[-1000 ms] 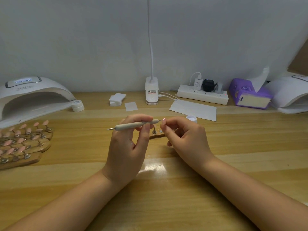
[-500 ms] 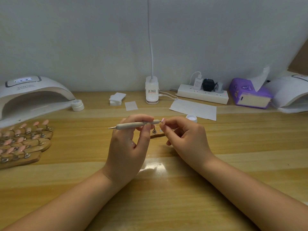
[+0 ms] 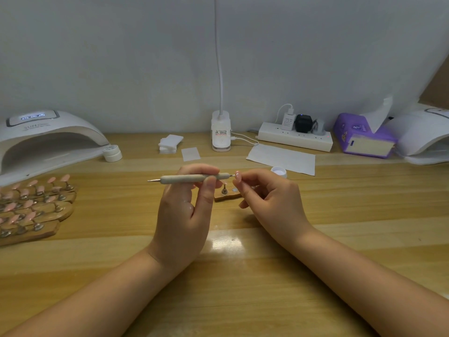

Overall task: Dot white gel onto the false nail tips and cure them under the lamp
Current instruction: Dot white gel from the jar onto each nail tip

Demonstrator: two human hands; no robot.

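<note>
My left hand (image 3: 184, 210) grips a beige dotting pen (image 3: 192, 178) held level, its right metal tip touching a pink false nail tip (image 3: 238, 176). My right hand (image 3: 269, 203) pinches that nail tip between thumb and fingers. Below and between the hands lies a small wooden nail stand (image 3: 227, 196) with one metal holder upright on it. An open pot of white gel (image 3: 279, 171) stands just behind my right hand. The white curing lamp (image 3: 43, 139) sits at the far left, its display lit.
Wooden stands with several pink nail tips (image 3: 31, 205) lie at the left. A closed white jar (image 3: 111, 153), cotton pads (image 3: 170, 143), a paper sheet (image 3: 281, 159), a desk lamp base (image 3: 220, 131), a power strip (image 3: 295, 139), a purple tissue pack (image 3: 363, 137) and a second lamp (image 3: 422, 139) line the back.
Both hands stay almost still; the pen tip keeps to the nail tip with only a slight shift.
</note>
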